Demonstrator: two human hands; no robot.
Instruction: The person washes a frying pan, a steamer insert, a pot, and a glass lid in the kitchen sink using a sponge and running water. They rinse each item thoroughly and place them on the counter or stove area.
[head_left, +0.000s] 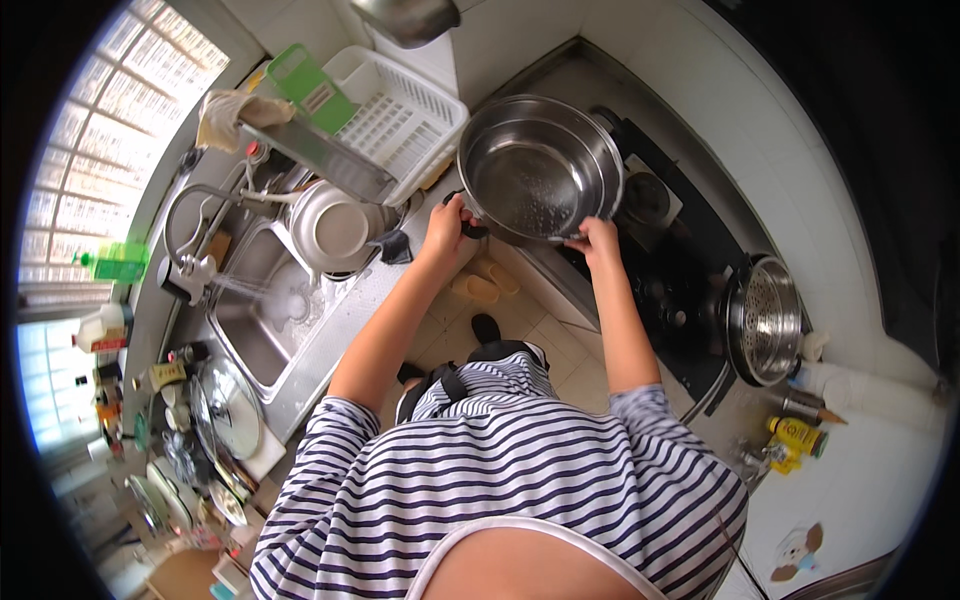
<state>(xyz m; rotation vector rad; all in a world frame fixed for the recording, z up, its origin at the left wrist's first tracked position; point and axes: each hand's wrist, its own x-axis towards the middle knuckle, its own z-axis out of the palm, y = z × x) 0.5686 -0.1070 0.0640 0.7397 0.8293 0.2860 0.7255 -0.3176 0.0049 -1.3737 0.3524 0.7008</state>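
Note:
A large stainless steel pot (536, 169) with a wet inside is tilted towards me, between the sink counter and the stove. My left hand (447, 221) grips its black side handle at the near left. My right hand (598, 238) pinches the near right rim, fingers partly hidden by the pot wall. Left of my left hand, water runs from a faucet (196, 274) into the steel sink (259, 330). Pale bowls or plates (337, 225) are piled at the sink's far end, with a dark cloth (393, 246) beside them.
A white plastic dish rack (405, 112) with a green board (311, 86) stands at the back left. The black cooktop (675, 247) lies at the right, bearing a steel steamer pot (765, 319). A glass lid (229, 409) rests on the left counter. Slippers (474, 288) lie on the floor.

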